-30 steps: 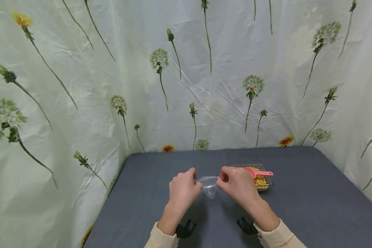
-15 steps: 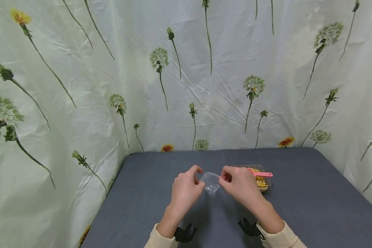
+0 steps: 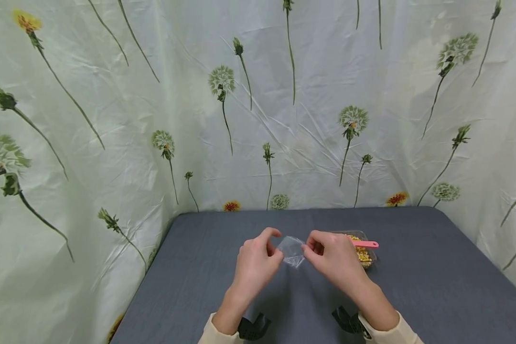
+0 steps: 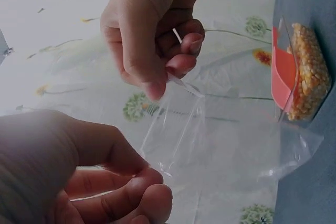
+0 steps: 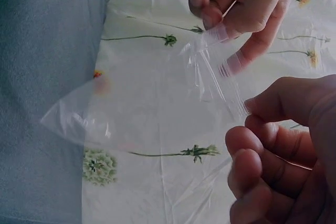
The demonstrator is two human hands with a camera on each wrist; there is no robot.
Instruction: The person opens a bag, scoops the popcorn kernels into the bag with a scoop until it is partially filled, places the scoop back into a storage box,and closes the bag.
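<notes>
A small clear plastic zip bag is stretched between my two hands above the table. My left hand pinches one upper corner, its index finger raised in the head view. At the other corner, the thumb and index finger of my right hand grip the edge. Fine ridges run along the mouth of the bag in the right wrist view, and its body hangs down to a pointed corner. No contents show through the bag in the left wrist view.
Behind my right hand stands a clear plastic box of yellow corn kernels. A pink scoop lies across it, handle jutting right. The dark grey table ends at a flower-print curtain.
The bag has risen slightly and spread wider between my hands. My left index finger has lifted away from the thumb. The right hand keeps its grip, and the box stays in place.
</notes>
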